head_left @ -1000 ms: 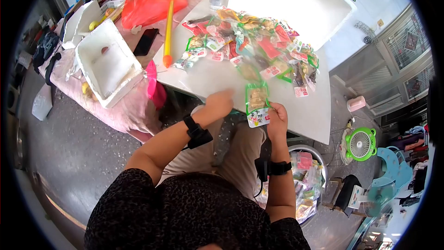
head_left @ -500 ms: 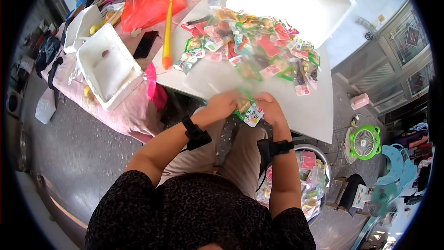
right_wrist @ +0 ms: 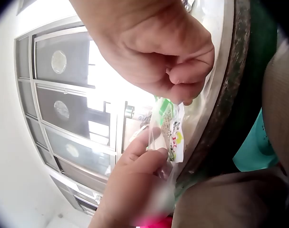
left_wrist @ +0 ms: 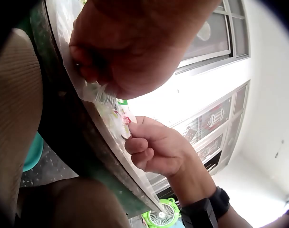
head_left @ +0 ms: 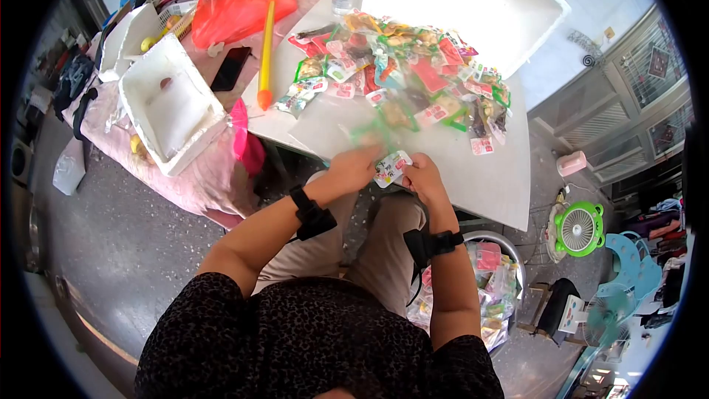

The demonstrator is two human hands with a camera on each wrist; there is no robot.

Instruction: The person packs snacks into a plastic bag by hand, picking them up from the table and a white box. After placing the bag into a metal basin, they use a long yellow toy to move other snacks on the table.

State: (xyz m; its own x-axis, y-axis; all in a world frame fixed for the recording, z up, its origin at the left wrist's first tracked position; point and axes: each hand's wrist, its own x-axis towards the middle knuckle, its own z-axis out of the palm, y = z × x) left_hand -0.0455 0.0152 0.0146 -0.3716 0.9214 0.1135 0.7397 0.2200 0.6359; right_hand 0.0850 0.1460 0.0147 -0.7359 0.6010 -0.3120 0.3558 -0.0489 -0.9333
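Short-sleeved top (head_left: 317,340) is dark with a fine pale speckle print, sleeves ending above the elbows. Trousers (head_left: 384,251) are khaki-beige, and the weave looks ribbed in the left wrist view. Left strap (head_left: 314,213) is a black band with a boxy black camera unit. Right strap (head_left: 434,242) matches it. Left hand (head_left: 354,168) and right hand (head_left: 421,175) are bare, as are the forearms.

My left hand (head_left: 353,168), my right hand (head_left: 421,175): two. One small printed plastic packet (head_left: 391,168), one round green plastic fan (head_left: 577,229).
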